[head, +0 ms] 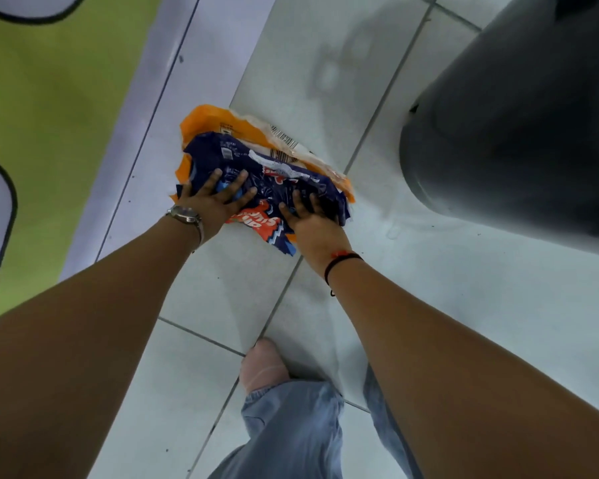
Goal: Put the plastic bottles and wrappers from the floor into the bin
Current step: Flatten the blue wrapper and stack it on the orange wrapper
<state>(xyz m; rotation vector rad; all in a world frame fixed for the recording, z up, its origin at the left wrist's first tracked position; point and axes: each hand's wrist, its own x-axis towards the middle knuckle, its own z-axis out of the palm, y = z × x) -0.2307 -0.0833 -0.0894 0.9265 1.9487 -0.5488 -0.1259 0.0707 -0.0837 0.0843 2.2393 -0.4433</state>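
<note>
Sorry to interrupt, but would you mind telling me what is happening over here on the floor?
A person is bending over a tiled floor, gathering litter. Both hands are pressed flat, fingers spread, on a crumpled dark blue wrapper: the left hand on its left part, the right hand on its right part. An orange wrapper lies underneath it. Neither wrapper has been lifted yet. A dark grey bin stands close by on the right. No bottles are in view.
</note>
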